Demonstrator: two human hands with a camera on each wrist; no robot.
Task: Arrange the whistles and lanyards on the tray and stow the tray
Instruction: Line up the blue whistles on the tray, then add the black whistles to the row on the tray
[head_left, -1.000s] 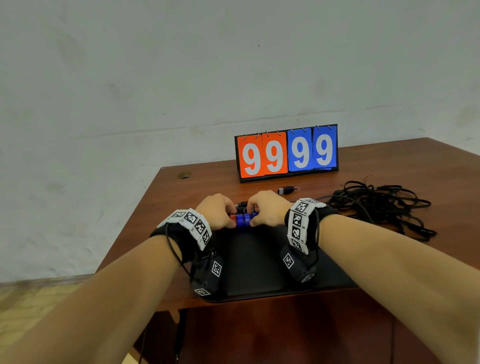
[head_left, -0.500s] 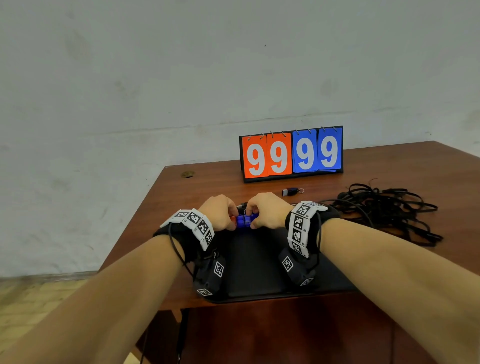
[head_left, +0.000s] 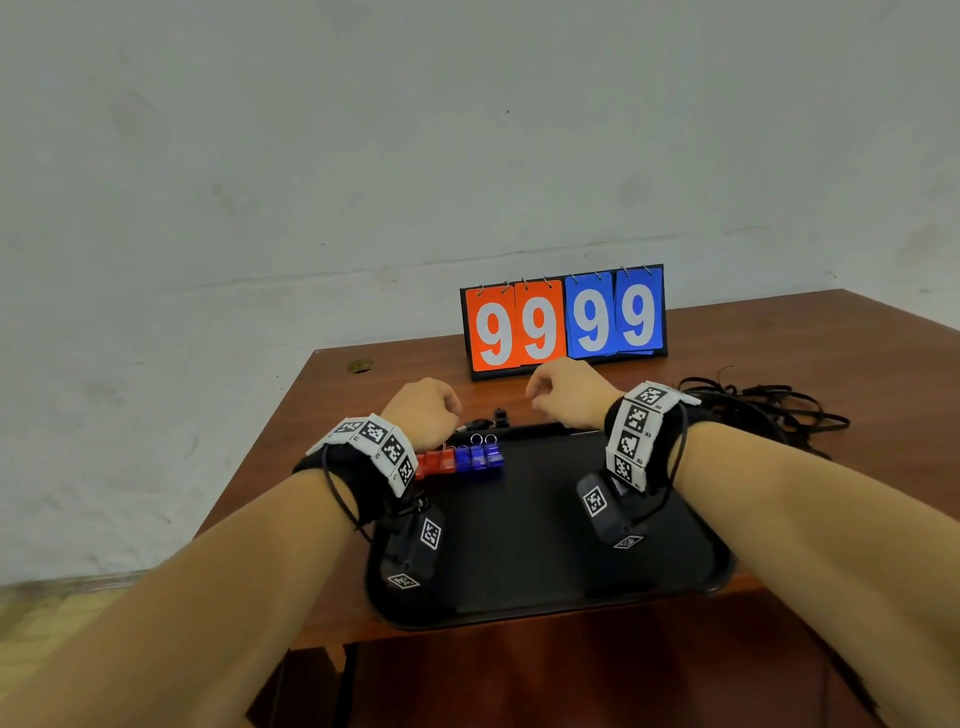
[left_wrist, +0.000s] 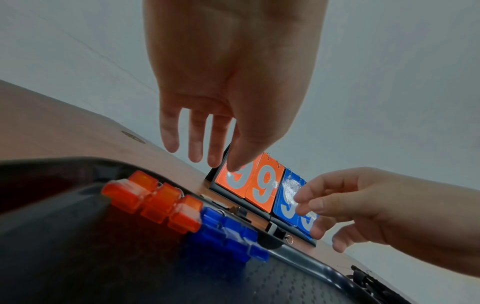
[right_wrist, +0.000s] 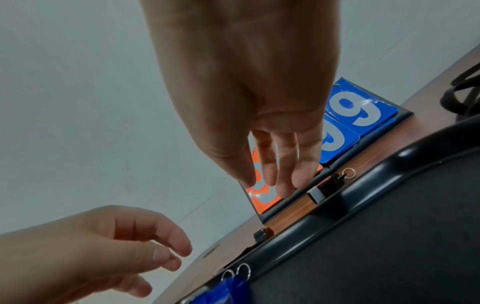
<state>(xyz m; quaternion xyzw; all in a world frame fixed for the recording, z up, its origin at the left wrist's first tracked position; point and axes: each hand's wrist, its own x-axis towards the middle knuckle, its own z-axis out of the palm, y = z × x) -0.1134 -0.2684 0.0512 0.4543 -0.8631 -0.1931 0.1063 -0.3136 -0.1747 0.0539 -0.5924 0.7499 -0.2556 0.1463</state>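
A black tray (head_left: 545, 561) lies at the table's near edge. Three red whistles (head_left: 434, 462) and three blue whistles (head_left: 480, 457) sit side by side in a row at its far left, also clear in the left wrist view as red whistles (left_wrist: 153, 197) and blue whistles (left_wrist: 228, 232). Black whistles (right_wrist: 324, 187) lie on the table just behind the tray's far rim. My left hand (head_left: 426, 410) hovers above the row's left end, fingers relaxed, holding nothing. My right hand (head_left: 566, 392) hangs empty over the far rim (right_wrist: 389, 164). A tangle of black lanyards (head_left: 763, 410) lies right of the tray.
A flip scoreboard (head_left: 566, 322) reading 99 99 stands behind the tray near the back edge. The wooden table (head_left: 363, 405) ends at a grey wall (head_left: 467, 156). The table's left edge drops to a tiled floor (head_left: 41, 613).
Both hands have let go of the whistle row, risen and moved apart, the right one farther back. The row stays on the tray, plainly visible.
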